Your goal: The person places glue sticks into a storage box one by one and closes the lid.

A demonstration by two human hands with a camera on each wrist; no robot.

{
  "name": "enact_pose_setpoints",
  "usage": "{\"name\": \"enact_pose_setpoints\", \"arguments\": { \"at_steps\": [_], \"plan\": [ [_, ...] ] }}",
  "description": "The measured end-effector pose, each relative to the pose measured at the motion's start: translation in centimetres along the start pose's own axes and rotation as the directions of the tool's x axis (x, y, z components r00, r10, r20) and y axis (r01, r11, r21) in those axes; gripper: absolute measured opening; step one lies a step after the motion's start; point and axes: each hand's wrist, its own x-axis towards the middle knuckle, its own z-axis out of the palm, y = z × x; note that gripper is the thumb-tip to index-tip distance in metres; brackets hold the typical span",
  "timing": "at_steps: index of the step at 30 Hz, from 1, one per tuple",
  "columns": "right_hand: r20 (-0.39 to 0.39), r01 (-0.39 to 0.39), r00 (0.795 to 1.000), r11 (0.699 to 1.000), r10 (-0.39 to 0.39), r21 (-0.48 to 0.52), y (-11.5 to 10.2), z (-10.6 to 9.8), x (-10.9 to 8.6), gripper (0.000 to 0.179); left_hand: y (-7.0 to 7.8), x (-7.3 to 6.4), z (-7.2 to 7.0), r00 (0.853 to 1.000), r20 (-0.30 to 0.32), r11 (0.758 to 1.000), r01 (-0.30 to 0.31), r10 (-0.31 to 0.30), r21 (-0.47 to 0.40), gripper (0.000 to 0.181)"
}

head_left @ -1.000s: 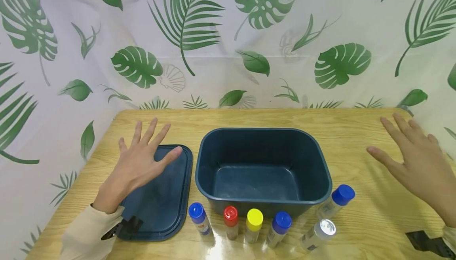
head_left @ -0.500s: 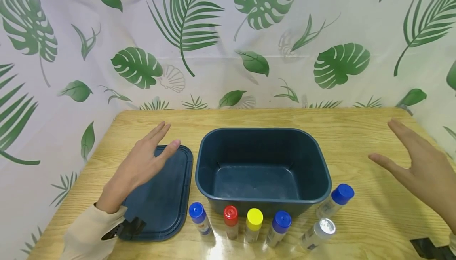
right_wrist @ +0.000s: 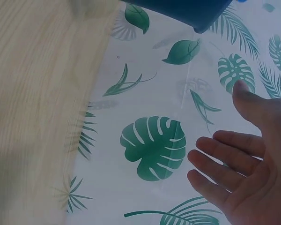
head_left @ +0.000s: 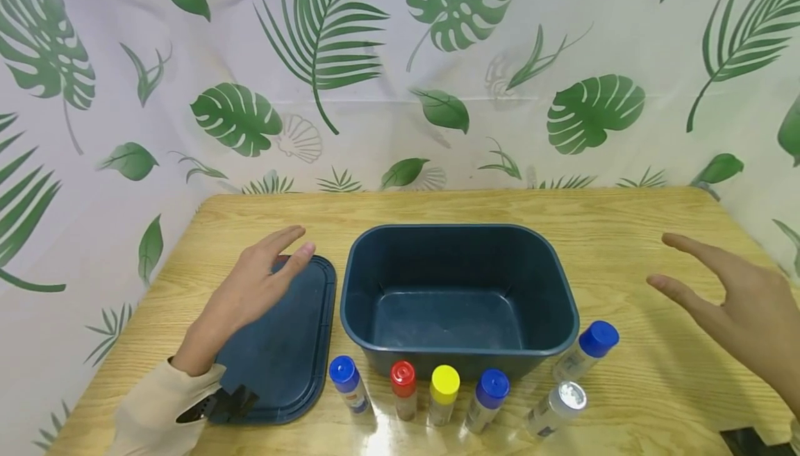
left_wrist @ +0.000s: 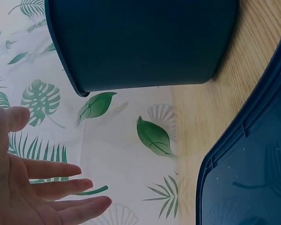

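My left hand (head_left: 250, 282) hovers above the dark blue lid (head_left: 281, 352) that lies flat on the table; its fingers are extended and it holds nothing. Off to the right, my right hand (head_left: 744, 303) hangs over the bare wood, thumb and fingers apart, likewise holding nothing. Between the hands stands a dark blue bin (head_left: 459, 355), its open top showing a bare floor. Along its front are glue sticks: a blue-capped one (head_left: 350, 383), a red-capped one (head_left: 404, 390), a yellow-capped one (head_left: 444, 395) and another blue-capped one (head_left: 487, 400).
At the bin's right front corner, a blue-capped glue stick (head_left: 586, 350) and a white-capped one (head_left: 556, 409) lean at an angle in the head view. A leaf-printed sheet (head_left: 375, 130) rises behind the wooden table (head_left: 625, 234) and along its sides.
Both hands have gone from widely spread fingers to fingers held closer together and lower. The bin, lid and glue sticks have stayed in place.
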Motion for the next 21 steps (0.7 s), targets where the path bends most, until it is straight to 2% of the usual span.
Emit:
{"name": "enact_pose_setpoints", "arguments": {
  "at_steps": [5, 11, 18, 21],
  "plan": [
    [-0.026, 0.015, 1.0, 0.999, -0.014, 0.04, -0.7, 0.0, -0.3, 0.056, 0.2, -0.1, 0.1, 1.0, -0.005, 0.998, 0.012, -0.012, -0.065, 0.058],
    [-0.03, 0.018, 0.999, 0.998, -0.016, 0.054, -1.4, 0.0, -0.6, 0.052, 0.3, -0.3, 0.4, 0.999, -0.027, 0.996, 0.034, -0.036, -0.086, 0.053],
    [0.081, -0.097, 0.993, 0.984, 0.086, 0.146, -1.8, -0.2, -1.3, 0.051, 0.6, -0.2, 0.8, 0.999, -0.013, 0.994, 0.032, -0.033, -0.103, 0.049],
    [0.107, -0.118, 0.989, 0.974, 0.098, 0.196, -2.1, -0.2, -1.4, 0.051, 0.8, -0.2, 0.9, 0.999, -0.001, 0.99, 0.041, -0.041, -0.134, 0.046]
  ]
}}
